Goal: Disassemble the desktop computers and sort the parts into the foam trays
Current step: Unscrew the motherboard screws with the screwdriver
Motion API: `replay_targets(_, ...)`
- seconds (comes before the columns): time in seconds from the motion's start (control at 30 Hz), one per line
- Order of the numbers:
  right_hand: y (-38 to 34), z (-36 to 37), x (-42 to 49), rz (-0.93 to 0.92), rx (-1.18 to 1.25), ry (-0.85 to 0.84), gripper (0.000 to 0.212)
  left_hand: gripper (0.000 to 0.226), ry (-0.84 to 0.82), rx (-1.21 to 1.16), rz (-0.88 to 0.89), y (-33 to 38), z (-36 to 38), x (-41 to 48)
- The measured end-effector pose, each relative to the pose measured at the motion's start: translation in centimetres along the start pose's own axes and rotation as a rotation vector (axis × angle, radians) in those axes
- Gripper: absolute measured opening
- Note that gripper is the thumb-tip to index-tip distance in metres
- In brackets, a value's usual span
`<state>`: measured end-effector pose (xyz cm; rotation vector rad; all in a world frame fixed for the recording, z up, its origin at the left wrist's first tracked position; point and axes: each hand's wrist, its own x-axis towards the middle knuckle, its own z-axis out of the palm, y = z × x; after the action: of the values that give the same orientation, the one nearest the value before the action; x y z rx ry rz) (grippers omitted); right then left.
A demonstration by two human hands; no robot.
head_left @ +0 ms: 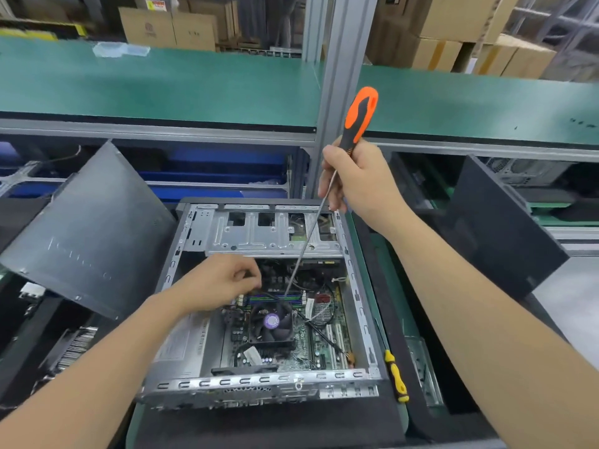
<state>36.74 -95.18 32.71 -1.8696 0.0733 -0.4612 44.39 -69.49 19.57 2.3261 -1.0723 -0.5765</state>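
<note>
Screwdriver (360, 115) with an orange-and-black handle stands tilted in the right hand (359, 181), whose fingers are wrapped round the lower handle. Its long shaft slants down into the open desktop computer case (259, 382), and the tip reaches the memory sticks (275, 298) just behind the CPU cooler fan (271, 323). The left hand (222, 282) hovers inside the case with its fingers curled, thumb against forefinger at a black cable; whether it truly pinches the cable I cannot tell. A yellow-and-black screwdriver (396, 379) lies just right of the case.

orange-and-black screwdriver (358, 119), green shelf (162, 85), yellow-and-black screwdriver (396, 377), purple fan hub (271, 320)
</note>
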Motion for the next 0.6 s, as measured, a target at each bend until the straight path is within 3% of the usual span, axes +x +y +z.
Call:
replay_targets(0.13,2.0,0.7,-0.9,0.080,-0.078,-0.073,0.022,0.020,-0.165,-0.891,-0.181,2.4,0.3,0.7)
replay_targets(0.23,4.6,2.4,-1.7,0.139,-0.100,-0.122,0.029,0.015,-0.277,-1.107,-0.250,3.9,1.6,1.4)
replay_targets(0.33,7.1,3.8,-2.6,0.159,-0.112,-0.140,0.039,0.021,-0.216,-1.028,-0.272,4.5,2.9,2.3)
replay_targets(0.5,9.6,5.0,-3.9,0.077,-0.126,-0.092,0.031,0.010,-0.137,-0.556,-0.122,5.0,4.5,3.4)
replay_targets(0.6,9.7,4.7,-3.8,0.042,-0.152,-0.009,0.034,0.017,-0.129,-0.347,-0.048,4.6,5.3,4.1)
